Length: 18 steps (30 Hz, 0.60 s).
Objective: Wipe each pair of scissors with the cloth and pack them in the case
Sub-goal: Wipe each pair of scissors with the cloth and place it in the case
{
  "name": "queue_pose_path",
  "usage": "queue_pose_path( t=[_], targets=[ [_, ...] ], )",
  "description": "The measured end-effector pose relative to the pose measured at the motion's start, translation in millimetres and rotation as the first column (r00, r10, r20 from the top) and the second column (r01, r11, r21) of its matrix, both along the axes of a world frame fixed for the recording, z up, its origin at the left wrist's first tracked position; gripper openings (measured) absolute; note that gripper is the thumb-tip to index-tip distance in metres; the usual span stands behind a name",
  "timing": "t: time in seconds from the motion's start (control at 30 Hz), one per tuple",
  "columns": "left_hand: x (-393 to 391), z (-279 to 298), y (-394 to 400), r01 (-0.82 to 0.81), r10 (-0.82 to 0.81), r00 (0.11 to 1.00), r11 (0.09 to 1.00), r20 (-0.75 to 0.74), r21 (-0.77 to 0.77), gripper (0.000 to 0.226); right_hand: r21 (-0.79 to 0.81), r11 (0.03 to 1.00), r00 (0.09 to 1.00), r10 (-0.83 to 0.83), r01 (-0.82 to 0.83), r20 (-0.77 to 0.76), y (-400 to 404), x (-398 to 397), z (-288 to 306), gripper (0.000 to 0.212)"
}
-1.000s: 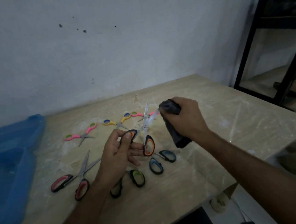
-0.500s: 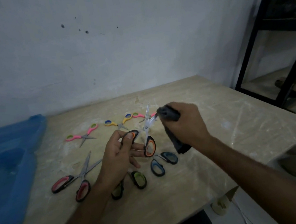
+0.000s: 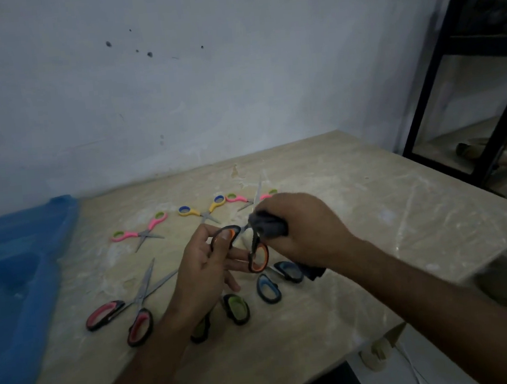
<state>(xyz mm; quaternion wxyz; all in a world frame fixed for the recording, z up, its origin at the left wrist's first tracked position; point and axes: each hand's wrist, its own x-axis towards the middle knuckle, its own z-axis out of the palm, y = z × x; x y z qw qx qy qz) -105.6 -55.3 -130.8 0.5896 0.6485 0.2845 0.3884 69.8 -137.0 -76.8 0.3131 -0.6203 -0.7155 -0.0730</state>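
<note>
on marbled tabletop (image 3: 373,210) by pale wall (image 3: 234,84): left hand (image 3: 204,269) gripping orange scissors (image 3: 257,255), right hand (image 3: 306,227) clutching cloth (image 3: 268,224)

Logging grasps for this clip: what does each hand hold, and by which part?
Left hand holds the orange-handled scissors by the handle loops, fingers through them. Right hand grips the dark cloth, bunched around the blades.

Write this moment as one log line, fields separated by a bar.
step: wiping | left hand: holds orange-handled scissors | right hand: grips dark cloth on blades | blue case: at left
</note>
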Motion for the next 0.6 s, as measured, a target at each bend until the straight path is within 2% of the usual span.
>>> queue_pose_path(
  t=[0.07,0.1,0.2,0.33,0.4,0.47,0.53,0.6],
  targets=[
    [-0.7,0.3,-1.3,0.008,-0.008,1.000,1.000,-0.007,0.018,0.018,-0.073,0.997,0.992,0.026,-0.017,0.122,6.1,0.0,-2.4,0.014],
    [-0.9,0.7,-1.7,0.008,-0.008,1.000,1.000,-0.008,0.024,0.017,-0.086,0.996,0.991,0.015,-0.003,0.134,10.6,4.4,-1.6,0.014],
    [-2.5,1.8,-2.2,0.005,-0.005,1.000,0.999,-0.008,0.042,0.013,-0.047,0.998,0.999,-0.028,0.030,0.046,24.1,19.8,7.7,0.016],
    [-3.4,2.1,-1.5,0.010,-0.009,1.000,0.998,-0.018,0.054,0.011,0.034,0.979,0.976,-0.197,0.201,-0.088,39.7,47.7,31.6,0.023],
    [-3.5,1.4,1.0,-0.009,0.011,1.000,0.999,-0.028,0.046,0.013,0.079,0.968,0.968,-0.227,0.236,-0.112,34.9,45.6,34.6,0.024],
    [-3.7,0.9,3.0,-0.024,0.026,0.999,0.999,-0.038,0.048,0.014,0.071,0.987,0.989,-0.145,0.148,-0.034,25.3,26.1,24.8,0.016],
    [-3.5,0.9,2.1,-0.017,0.019,0.999,0.999,-0.034,0.049,0.015,-0.036,0.998,0.996,-0.044,0.046,0.076,16.4,1.4,6.2,0.016],
    [-3.0,1.6,0.7,-0.004,0.006,1.000,0.999,-0.022,0.054,0.015,-0.102,0.995,0.995,-0.009,0.019,0.094,15.9,-6.7,-2.7,0.018]
  ],
)
